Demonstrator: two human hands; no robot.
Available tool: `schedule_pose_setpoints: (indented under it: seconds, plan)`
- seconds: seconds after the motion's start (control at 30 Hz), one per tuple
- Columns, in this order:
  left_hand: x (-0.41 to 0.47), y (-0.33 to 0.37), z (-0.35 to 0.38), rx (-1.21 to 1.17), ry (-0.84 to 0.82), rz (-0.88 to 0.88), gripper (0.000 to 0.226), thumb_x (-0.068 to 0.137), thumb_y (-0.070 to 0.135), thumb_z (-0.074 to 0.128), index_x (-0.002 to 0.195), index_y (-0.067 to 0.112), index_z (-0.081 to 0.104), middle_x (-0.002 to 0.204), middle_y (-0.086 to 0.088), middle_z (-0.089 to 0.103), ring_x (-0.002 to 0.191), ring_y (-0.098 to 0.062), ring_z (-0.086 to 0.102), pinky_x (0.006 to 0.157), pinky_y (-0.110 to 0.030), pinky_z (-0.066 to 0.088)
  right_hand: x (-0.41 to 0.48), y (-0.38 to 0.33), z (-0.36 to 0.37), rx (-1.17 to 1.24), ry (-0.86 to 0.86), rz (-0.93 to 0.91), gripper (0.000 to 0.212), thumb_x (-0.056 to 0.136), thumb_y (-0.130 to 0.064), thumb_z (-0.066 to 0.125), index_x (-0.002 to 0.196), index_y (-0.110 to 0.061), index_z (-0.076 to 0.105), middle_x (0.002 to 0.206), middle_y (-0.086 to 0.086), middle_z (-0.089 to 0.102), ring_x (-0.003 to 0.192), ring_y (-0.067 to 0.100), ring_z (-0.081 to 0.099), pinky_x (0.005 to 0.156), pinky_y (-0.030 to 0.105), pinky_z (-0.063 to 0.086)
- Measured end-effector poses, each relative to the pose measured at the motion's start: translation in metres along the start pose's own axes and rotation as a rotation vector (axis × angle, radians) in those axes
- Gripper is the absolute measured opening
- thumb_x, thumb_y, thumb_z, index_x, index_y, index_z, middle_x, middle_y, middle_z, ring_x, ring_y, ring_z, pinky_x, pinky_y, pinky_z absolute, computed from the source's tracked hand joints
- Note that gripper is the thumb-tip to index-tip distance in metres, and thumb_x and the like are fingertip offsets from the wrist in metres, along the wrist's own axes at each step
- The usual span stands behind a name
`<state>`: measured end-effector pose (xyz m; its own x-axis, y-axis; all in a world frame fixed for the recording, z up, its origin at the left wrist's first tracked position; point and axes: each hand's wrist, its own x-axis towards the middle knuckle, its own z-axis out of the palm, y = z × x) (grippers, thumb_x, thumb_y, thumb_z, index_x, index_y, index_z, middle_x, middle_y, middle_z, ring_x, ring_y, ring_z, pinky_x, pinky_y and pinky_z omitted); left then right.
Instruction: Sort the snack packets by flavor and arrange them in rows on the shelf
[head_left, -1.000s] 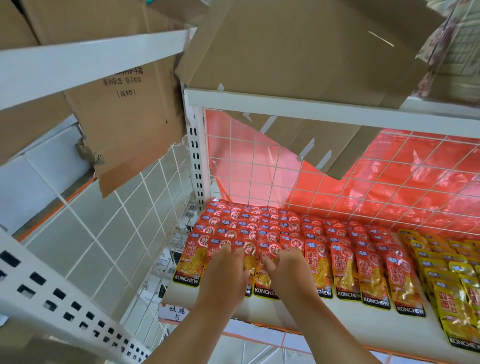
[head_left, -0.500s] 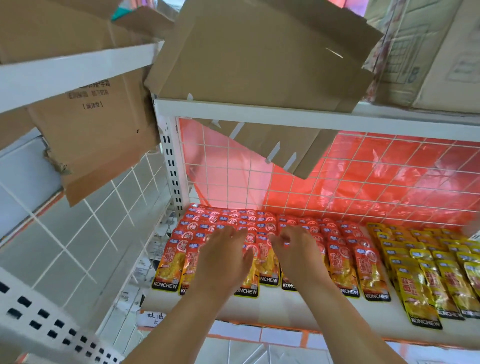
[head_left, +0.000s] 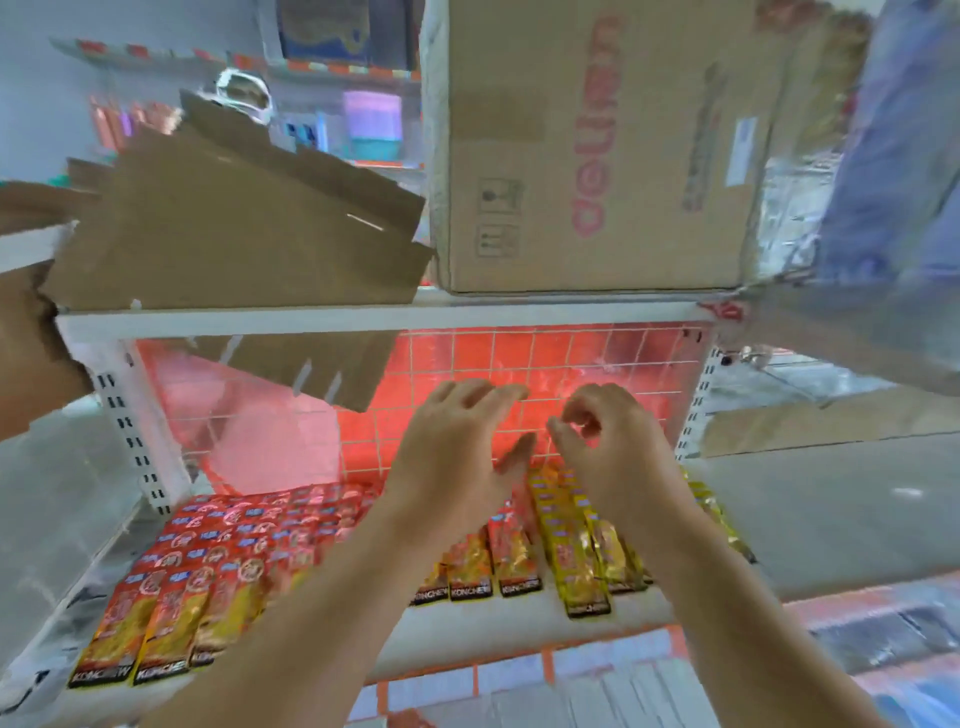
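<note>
Red snack packets (head_left: 244, 551) lie in overlapping rows across the left and middle of the white shelf (head_left: 498, 623), their black "KONCHEW" bands facing the front edge. Yellow packets (head_left: 582, 551) fill rows just beside them on the right. Both hands are raised above the packets, touching none of them, in front of the red-backed wire grid (head_left: 571, 358) at the rear. The left hand (head_left: 457, 457) is spread with its fingers fairly straight. The right hand (head_left: 618, 452), close beside it but apart, has its fingers loosely curled, and nothing shows in it. A brown cardboard box (head_left: 587, 156) with pink lettering stands on the upper shelf (head_left: 311, 322). Torn, flattened cardboard (head_left: 234, 234) lies to its left. The whole view is somewhat blurred.
</note>
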<state>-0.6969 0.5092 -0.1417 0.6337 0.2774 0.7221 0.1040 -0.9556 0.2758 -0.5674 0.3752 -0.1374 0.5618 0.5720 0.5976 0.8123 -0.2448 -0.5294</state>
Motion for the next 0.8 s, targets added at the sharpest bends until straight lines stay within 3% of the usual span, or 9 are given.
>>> schedule_pose_setpoints:
  seconds: [0.17,0.3,0.4,0.53,0.67,0.8]
  plan:
    - [0.065,0.130,0.026,-0.085,-0.001,0.134,0.044,0.089,0.037,0.070,0.129,0.018,0.069,0.118,-0.003,0.070,0.111,-0.028,0.061,0.098,-0.037,0.049,-0.001,0.047,-0.156,-0.123,0.138,-0.004,0.012,0.087,-0.028,0.072,0.085,-0.026,0.061,0.081,-0.011,0.054,0.072,0.008,0.052,0.066,0.028,0.041]
    - [0.113,0.241,0.044,-0.173,-0.035,0.251,0.043,0.090,0.041,0.066,0.130,0.024,0.066,0.115,0.000,0.070,0.108,-0.025,0.060,0.093,-0.035,0.048,-0.019,0.083,-0.283,-0.264,0.218,0.032,0.015,0.088,-0.031,0.072,0.100,-0.022,0.069,0.092,-0.002,0.066,0.084,0.019,0.061,0.073,0.030,0.042]
    - [0.136,0.311,0.061,-0.242,-0.070,0.336,0.041,0.094,0.036,0.070,0.133,0.023,0.067,0.123,-0.004,0.069,0.115,-0.025,0.061,0.098,-0.036,0.048,-0.041,0.105,-0.363,-0.329,0.278,0.063,0.018,0.088,-0.033,0.072,0.104,-0.025,0.068,0.094,-0.004,0.067,0.087,0.016,0.062,0.074,0.030,0.043]
    - [0.149,0.404,0.093,-0.385,-0.131,0.397,0.043,0.094,0.038,0.067,0.133,0.019,0.067,0.129,-0.007,0.067,0.121,-0.024,0.058,0.097,-0.023,0.035,-0.081,0.136,-0.459,-0.384,0.362,0.147,0.020,0.089,-0.034,0.072,0.108,-0.027,0.068,0.092,-0.013,0.064,0.085,0.008,0.060,0.074,0.026,0.042]
    - [0.158,0.466,0.135,-0.447,-0.187,0.414,0.061,0.082,0.059,0.050,0.126,0.022,0.070,0.114,-0.003,0.069,0.110,-0.025,0.062,0.101,-0.039,0.046,-0.109,0.166,-0.517,-0.382,0.395,0.259,0.020,0.091,-0.029,0.072,0.110,-0.029,0.068,0.097,-0.011,0.063,0.089,0.012,0.060,0.070,0.023,0.043]
    - [0.171,0.499,0.177,-0.483,-0.213,0.416,0.046,0.077,0.059,0.050,0.116,0.038,0.062,0.098,0.002,0.069,0.093,-0.021,0.064,0.089,-0.047,0.054,-0.123,0.199,-0.547,-0.400,0.410,0.323,0.016,0.090,-0.028,0.073,0.098,-0.036,0.062,0.095,-0.011,0.061,0.081,-0.006,0.055,0.066,0.011,0.039]
